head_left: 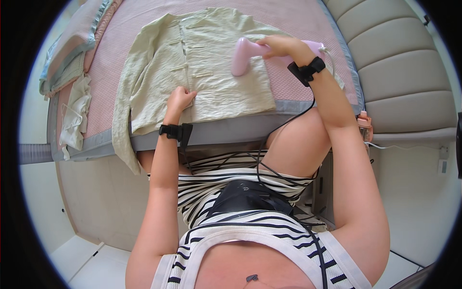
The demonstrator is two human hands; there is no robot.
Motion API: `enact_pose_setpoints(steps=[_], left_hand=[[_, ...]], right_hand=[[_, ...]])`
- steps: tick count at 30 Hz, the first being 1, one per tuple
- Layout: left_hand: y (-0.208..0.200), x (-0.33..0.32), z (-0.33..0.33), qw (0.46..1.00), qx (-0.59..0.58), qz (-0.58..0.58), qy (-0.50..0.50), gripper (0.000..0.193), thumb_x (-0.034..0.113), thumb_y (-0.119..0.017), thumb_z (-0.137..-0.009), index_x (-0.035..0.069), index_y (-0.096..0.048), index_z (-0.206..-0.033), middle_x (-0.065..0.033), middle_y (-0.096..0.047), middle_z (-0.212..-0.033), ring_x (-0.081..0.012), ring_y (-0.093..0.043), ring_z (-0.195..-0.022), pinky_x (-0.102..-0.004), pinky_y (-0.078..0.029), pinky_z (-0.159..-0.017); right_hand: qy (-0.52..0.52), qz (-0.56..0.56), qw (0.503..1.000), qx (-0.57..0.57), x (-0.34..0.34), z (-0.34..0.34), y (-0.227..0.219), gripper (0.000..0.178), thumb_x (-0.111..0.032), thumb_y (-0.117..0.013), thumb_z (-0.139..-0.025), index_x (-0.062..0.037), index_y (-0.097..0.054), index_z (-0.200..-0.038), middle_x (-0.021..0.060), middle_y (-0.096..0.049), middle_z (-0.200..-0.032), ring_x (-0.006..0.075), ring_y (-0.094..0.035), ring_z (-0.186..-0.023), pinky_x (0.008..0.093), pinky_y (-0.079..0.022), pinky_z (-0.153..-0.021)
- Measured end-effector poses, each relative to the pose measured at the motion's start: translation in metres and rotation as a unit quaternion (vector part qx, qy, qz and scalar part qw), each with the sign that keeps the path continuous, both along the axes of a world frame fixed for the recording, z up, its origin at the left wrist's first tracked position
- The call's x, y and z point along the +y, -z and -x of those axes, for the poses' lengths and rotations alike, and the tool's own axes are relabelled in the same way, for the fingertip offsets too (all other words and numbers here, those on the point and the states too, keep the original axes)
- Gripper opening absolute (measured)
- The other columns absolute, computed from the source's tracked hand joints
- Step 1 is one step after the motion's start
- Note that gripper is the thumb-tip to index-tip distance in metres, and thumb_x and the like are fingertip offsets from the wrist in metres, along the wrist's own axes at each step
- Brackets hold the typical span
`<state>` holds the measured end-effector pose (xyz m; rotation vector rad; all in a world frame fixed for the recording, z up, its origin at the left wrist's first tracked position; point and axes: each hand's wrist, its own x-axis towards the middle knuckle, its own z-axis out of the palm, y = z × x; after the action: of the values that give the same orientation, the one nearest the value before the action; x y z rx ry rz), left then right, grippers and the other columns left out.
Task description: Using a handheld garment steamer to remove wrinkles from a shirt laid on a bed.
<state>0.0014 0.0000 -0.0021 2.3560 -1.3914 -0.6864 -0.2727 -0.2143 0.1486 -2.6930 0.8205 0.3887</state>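
A pale green jacket with knotted fastenings down its front lies spread on the bed, one sleeve hanging over the near edge. My left hand is closed on the jacket's lower front edge, near the opening. In my right hand is a pink handheld garment steamer, its fingers wrapped round the handle. The steamer's head rests on or just above the jacket's right front panel; I cannot tell whether it touches. A white cord runs from the handle's end.
Pink quilted bedding with a grey-blue border lies under the jacket. Folded bedding and a crumpled white cloth are at left. A padded grey headboard stands at right, with a pink-capped bottle below. Black cables trail from my wrist straps.
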Motion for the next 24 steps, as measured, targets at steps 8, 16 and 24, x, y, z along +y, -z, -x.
enact_pose_setpoints(steps=[8, 16, 24], left_hand=[[-0.004, 0.000, 0.002, 1.000, -0.001, -0.002, 0.001, 0.039, 0.041, -0.064, -0.067, 0.002, -0.062, -0.067, -0.0193, -0.063, -0.072, -0.0333, -0.062, -0.071, -0.0402, -0.047, -0.062], [-0.004, -0.001, 0.000, 1.000, 0.003, 0.003, 0.013, 0.041, 0.042, -0.065, -0.067, 0.001, -0.062, -0.065, -0.0186, -0.062, -0.069, -0.0326, -0.061, -0.069, -0.0396, -0.047, -0.060], [0.002, -0.003, -0.004, 1.000, 0.013, -0.002, 0.020, 0.042, 0.042, -0.065, -0.067, 0.001, -0.062, -0.066, -0.0193, -0.062, -0.070, -0.0329, -0.062, -0.069, -0.0396, -0.047, -0.061]], right_hand=[[-0.004, -0.003, 1.000, -0.026, 0.005, -0.017, 0.009, 0.050, -0.020, -0.072, -0.070, -0.0090, -0.054, -0.115, 0.0112, -0.061, -0.105, 0.0280, -0.057, -0.096, 0.0373, -0.044, -0.081], [0.023, 0.017, 0.999, -0.019, -0.005, 0.009, 0.003, 0.048, -0.022, -0.071, -0.068, -0.0115, -0.057, -0.113, 0.0108, -0.063, -0.099, 0.0266, -0.060, -0.090, 0.0372, -0.046, -0.077], [0.022, 0.005, 0.999, -0.042, -0.014, 0.033, 0.006, 0.041, -0.024, -0.069, -0.067, -0.0130, -0.062, -0.106, 0.0109, -0.065, -0.092, 0.0268, -0.061, -0.082, 0.0351, -0.047, -0.073]])
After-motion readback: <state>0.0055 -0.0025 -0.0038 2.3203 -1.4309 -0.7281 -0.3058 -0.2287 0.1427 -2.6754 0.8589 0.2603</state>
